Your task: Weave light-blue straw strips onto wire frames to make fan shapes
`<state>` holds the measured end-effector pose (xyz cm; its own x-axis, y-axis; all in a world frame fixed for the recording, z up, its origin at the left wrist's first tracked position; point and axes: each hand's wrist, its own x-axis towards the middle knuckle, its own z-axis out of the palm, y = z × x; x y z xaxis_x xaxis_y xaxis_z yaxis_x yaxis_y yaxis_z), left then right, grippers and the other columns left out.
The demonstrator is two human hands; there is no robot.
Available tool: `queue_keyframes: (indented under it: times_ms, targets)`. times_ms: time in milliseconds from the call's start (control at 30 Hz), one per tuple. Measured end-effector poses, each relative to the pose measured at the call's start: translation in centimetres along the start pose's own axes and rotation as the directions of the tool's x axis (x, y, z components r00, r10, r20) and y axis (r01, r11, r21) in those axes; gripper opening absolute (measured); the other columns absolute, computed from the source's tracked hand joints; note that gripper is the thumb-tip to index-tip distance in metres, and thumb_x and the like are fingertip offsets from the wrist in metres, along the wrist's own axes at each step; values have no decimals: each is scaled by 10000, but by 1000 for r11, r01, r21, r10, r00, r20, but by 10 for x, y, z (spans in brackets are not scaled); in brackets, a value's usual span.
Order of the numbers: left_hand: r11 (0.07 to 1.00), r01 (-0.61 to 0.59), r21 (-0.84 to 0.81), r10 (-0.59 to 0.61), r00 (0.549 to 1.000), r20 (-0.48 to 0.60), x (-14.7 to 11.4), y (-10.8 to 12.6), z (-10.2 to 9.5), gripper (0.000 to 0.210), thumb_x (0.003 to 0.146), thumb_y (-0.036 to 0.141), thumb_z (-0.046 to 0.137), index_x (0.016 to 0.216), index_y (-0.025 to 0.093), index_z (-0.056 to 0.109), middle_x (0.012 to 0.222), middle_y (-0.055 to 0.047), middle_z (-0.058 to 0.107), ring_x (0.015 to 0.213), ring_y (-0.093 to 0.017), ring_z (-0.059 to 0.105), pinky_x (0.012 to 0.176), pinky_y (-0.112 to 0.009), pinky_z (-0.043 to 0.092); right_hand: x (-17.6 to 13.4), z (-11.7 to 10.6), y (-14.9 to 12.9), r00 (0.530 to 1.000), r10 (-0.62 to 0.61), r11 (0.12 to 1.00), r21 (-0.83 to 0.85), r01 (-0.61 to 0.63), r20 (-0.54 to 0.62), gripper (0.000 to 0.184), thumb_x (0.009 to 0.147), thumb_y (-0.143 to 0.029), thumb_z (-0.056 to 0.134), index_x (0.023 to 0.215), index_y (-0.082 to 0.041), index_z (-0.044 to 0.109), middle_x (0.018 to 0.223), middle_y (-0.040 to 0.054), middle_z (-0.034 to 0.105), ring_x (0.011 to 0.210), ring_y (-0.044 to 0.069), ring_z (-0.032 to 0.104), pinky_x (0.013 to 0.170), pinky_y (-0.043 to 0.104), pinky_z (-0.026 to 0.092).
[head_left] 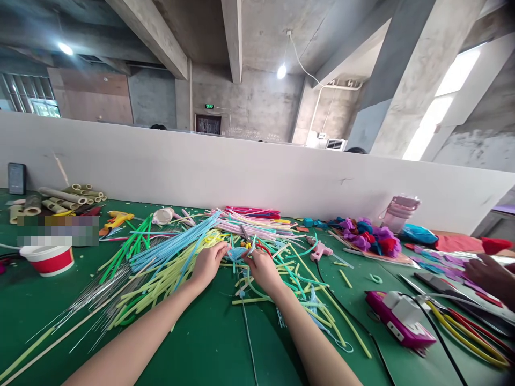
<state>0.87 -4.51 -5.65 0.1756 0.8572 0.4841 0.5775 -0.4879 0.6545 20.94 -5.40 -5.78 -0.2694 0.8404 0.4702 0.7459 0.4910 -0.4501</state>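
Note:
Both my hands meet above the middle of the green table, over a heap of pipe cleaners. Between them is a small light-blue fuzzy piece (237, 254), which looks like bent pipe cleaner; its exact shape is hard to make out. My left hand (210, 261) pinches its left side with thumb and fingertips. On the other side, my right hand (262, 268) has its fingers closed on the same piece. Blue pipe cleaners (173, 244) and yellow-green ones (161, 284) lie beside my left hand. Scissors (244, 234) show partly just beyond my fingers.
A pink glue gun (319, 249) with a black cord lies right of my hands. Farther right are a magenta power strip (398, 321), pliers with yellow and red handles (462, 332), and another person's hand (493, 276). A paper bowl (48, 260) and bamboo tubes (66, 198) stand left.

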Motion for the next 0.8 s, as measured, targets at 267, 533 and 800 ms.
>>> queue_keyframes:
  times_ms: [267, 533, 800]
  targets:
    - [997, -17, 81, 16, 1000, 16, 2, 1, 0, 401, 961, 484, 435, 827, 219, 704, 681, -36, 692, 633, -198, 621, 616, -277, 410, 2, -3, 10, 990, 137, 989, 64, -135, -17, 134, 848, -180, 653, 956, -189, 731, 917, 62, 759, 885, 213, 709, 796, 278, 510]
    - [968, -222, 118, 186, 948, 259, 1, -8, -12, 271, 927, 423, 534, 842, 265, 737, 852, -40, 732, 856, -218, 670, 787, -286, 468, 1, -7, 14, 980, 198, 977, 75, -199, 17, 120, 838, -215, 653, 901, -195, 753, 817, 42, 758, 782, 203, 710, 727, 266, 516]
    - [956, -158, 245, 100, 967, 234, 0, -4, -11, 268, 971, 374, 454, 986, 232, 681, 824, -65, 722, 785, -239, 688, 673, -284, 455, 1, -7, 10, 989, 150, 989, 11, -150, 10, 106, 858, -213, 647, 902, -189, 740, 826, 53, 749, 812, 214, 694, 737, 275, 484]
